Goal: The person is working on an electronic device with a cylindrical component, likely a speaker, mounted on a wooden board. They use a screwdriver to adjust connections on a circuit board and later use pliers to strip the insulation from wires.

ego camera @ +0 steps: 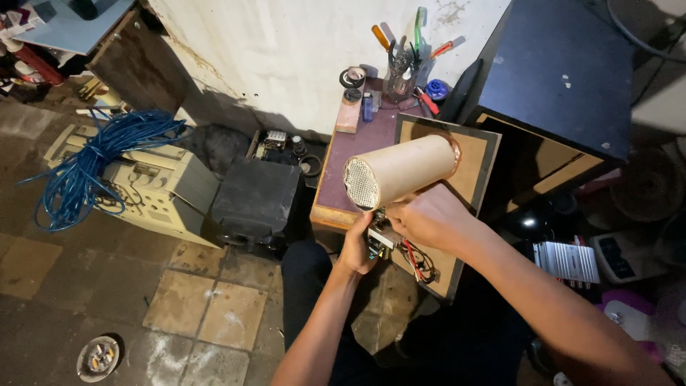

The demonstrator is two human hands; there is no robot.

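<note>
Nearest the camera, two bare forearms reach up from the bottom edge over a floor of worn, stained tan tiles (214,314), where a small round tin ashtray with cigarette butts (97,357) sits at the lower left. The left hand (355,246) is curled from below around a small circuit board with red and black wires (389,246), at the underside of the tube. The right hand (429,216) is closed over the lower side of a beige cardboard tube with a round perforated metal mesh face (404,170); what its fingertips pinch is hidden. The tube is smooth and matte, lying tilted, its mesh end towards the camera and a thin copper-coloured rim at its far end. It is held in the air above a flat wooden panel with a dark border (471,179) that leans against a dark blue cabinet (564,71).

Beyond the tube, a small tabletop with a purple surface (354,146) carries rolls of tape and a clear jar of screwdrivers and pliers (401,71) against a rough whitewashed wall. To the left stand a black boxy speaker (254,200) and a cream plastic appliance (153,189) topped with a tangled coil of blue cable (93,161).
</note>
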